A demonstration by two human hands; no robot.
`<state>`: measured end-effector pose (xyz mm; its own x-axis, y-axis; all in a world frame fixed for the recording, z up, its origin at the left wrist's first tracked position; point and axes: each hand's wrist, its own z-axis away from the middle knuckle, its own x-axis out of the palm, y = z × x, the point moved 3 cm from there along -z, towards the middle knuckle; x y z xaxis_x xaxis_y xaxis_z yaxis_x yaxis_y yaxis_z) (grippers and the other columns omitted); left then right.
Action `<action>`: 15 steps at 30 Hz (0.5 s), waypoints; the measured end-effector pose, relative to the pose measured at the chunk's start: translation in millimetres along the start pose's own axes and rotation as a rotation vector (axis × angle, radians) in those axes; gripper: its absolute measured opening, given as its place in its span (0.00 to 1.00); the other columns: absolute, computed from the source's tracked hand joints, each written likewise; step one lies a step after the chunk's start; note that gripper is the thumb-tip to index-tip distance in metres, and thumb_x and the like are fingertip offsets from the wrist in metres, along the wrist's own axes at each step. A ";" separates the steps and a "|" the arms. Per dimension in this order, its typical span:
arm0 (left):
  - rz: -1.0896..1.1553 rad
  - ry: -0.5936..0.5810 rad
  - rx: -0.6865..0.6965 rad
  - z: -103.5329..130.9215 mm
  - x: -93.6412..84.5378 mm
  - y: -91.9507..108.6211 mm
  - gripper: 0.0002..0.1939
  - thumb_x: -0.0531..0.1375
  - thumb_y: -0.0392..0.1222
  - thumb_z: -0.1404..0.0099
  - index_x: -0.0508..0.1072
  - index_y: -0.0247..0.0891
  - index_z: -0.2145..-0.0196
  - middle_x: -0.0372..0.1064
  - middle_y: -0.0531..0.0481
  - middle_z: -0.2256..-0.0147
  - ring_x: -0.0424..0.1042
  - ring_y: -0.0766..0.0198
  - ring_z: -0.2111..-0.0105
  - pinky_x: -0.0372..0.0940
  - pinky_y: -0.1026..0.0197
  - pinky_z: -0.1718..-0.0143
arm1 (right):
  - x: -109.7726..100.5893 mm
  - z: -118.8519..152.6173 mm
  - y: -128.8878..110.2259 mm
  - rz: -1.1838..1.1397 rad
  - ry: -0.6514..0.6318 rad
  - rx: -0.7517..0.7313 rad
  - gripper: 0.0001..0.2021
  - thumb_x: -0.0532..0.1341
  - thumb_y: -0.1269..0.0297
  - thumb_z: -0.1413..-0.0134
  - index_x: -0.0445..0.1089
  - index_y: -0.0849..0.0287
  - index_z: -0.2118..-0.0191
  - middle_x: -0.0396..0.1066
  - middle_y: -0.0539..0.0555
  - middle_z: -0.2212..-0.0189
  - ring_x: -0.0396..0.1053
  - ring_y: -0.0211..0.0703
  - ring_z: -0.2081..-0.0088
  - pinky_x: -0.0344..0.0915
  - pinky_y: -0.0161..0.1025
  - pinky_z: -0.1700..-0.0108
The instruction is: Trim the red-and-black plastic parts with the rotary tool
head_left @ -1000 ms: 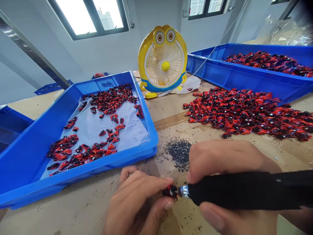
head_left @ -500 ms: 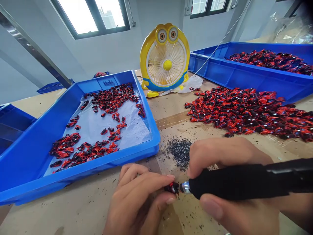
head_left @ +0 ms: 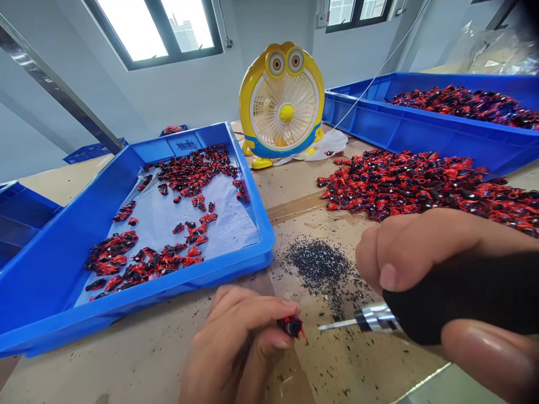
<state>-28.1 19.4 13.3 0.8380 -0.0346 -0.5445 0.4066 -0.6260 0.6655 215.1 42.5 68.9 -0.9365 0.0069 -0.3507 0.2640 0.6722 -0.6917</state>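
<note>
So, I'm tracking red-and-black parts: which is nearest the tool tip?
The part pinched by the left hand; others, in trays or on the table, lie farther off.

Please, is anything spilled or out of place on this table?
Yes: loose dark specks lie heaped on the table beside the white-lined blue tray, with more scattered nearby. They look odd because nothing contains them.

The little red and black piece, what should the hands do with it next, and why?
Maybe the right hand should bring the metal tip of the tool gently to the little piece. The left hand pinches it with its dark end showing, thin red strands stick out there, and the tip points toward it across a gap.
</note>
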 end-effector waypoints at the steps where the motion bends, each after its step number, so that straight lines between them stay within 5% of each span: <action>1: 0.003 0.003 -0.008 0.2 -0.2 0.7 0.09 0.59 0.44 0.20 0.76 0.46 0.46 0.83 0.52 0.60 0.79 0.63 0.61 0.73 0.60 0.57 | 0.6 0.0 -0.5 0.009 -0.006 0.018 0.15 0.63 0.44 0.33 0.69 0.50 0.63 0.70 0.49 0.77 0.70 0.41 0.79 0.63 0.35 0.83; 7: -0.029 0.001 0.026 -3.9 -0.5 6.8 0.08 0.60 0.47 0.20 0.76 0.46 0.48 0.84 0.54 0.59 0.80 0.63 0.63 0.68 0.58 0.58 | 4.6 1.2 -1.6 0.024 0.106 0.045 0.16 0.63 0.43 0.34 0.71 0.50 0.65 0.74 0.52 0.75 0.73 0.43 0.74 0.64 0.35 0.80; 8: -0.045 0.012 0.020 -4.7 -0.4 6.6 0.08 0.60 0.47 0.20 0.76 0.46 0.49 0.85 0.55 0.58 0.80 0.63 0.63 0.67 0.57 0.57 | 8.4 1.4 -0.5 0.024 0.034 0.048 0.15 0.63 0.44 0.33 0.72 0.49 0.64 0.75 0.54 0.73 0.75 0.45 0.72 0.66 0.36 0.79; 11: -0.086 0.045 0.016 -6.1 0.0 4.8 0.06 0.61 0.47 0.21 0.75 0.46 0.50 0.85 0.56 0.58 0.81 0.63 0.62 0.64 0.56 0.54 | 6.1 2.2 1.2 -0.008 0.146 0.013 0.17 0.63 0.43 0.33 0.71 0.50 0.65 0.72 0.53 0.75 0.72 0.45 0.74 0.63 0.38 0.80; 15: -0.126 0.058 0.041 -5.7 -1.0 2.4 0.05 0.61 0.47 0.21 0.75 0.48 0.51 0.86 0.55 0.58 0.83 0.61 0.63 0.63 0.53 0.52 | 2.1 0.1 1.1 -0.014 -0.017 0.048 0.19 0.60 0.40 0.32 0.71 0.50 0.62 0.73 0.51 0.74 0.73 0.41 0.73 0.69 0.37 0.75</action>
<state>-25.9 22.3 18.4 0.8015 0.0907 -0.5911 0.4958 -0.6536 0.5719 213.4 43.2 67.3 -0.9363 -0.0147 -0.3509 0.2621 0.6359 -0.7259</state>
